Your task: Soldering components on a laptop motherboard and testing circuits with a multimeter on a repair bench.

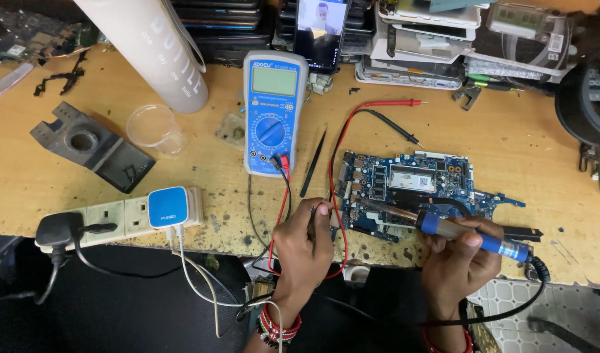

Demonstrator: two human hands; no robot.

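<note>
- While the right hand [458, 261] grips a soldering iron [466, 235] by its blue handle, fingers clamped round it, the tip angles toward 10 o'clock and meets the board's [411, 189] lower left area.
- Left hand [304, 245] sits at 9 o'clock of the board, fingers pinched together on a thin dark tool (tweezers, probably) [312, 219]; its tip is too small to make out.
- Blue board lies flat on the wooden bench [522, 144], near its front edge, at 4 o'clock of the meter [272, 111].
- Judging by looks, the board is light, stiff and fragile; it is best held by its bare edges, never by the components. The iron is light too, and hot at the metal end, so only the handle is safe.
- Red [388, 103] and black [398, 131] probes lie at 12 o'clock of the board, and loose black tweezers [313, 163] lie beside the meter.
- At 9 o'clock of the meter stand a clear cup [153, 127] and a pale bottle [150, 46]; a power strip [117, 219] sits at the bench's front edge.
</note>
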